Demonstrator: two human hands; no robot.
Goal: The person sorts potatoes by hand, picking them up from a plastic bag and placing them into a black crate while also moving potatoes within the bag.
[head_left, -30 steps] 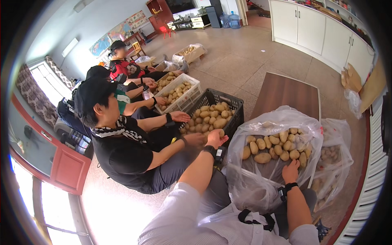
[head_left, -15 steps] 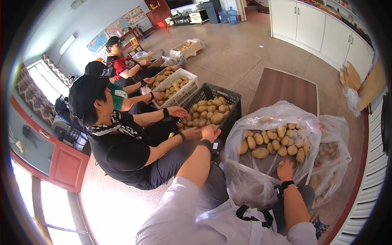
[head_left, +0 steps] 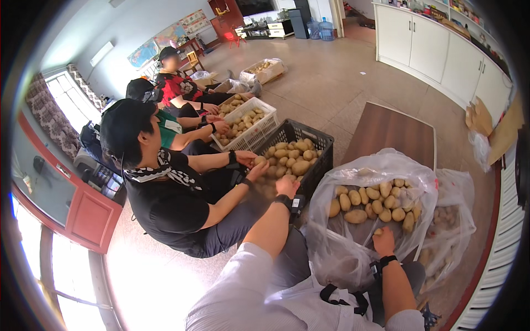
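My left hand (head_left: 287, 186) reaches over the near side of a black plastic crate (head_left: 326, 156) and touches the potatoes (head_left: 301, 167) heaped in it. Its fingertips are partly hidden, so I cannot tell whether it grips one. On my right, a clear plastic bag (head_left: 331, 251) lies spread wide around many loose potatoes (head_left: 356, 216). Over the bag's near right part, my right hand (head_left: 385, 243) is closed on a small yellowish potato (head_left: 377, 231), mostly covered by the fingers. Both wrists wear dark bands with small devices.
A co-worker (head_left: 165, 204) sits close on my left, holding a potato (head_left: 259, 160) over the same crate. Beyond are two more people and a white crate (head_left: 264, 131) of potatoes. A brown board (head_left: 389, 135) lies behind my bag; another filled bag (head_left: 455, 220) stands right.
The whole view has shifted slightly down and right. The co-worker's hands have come together on a potato; one was open before. My hands stay near the same spots.
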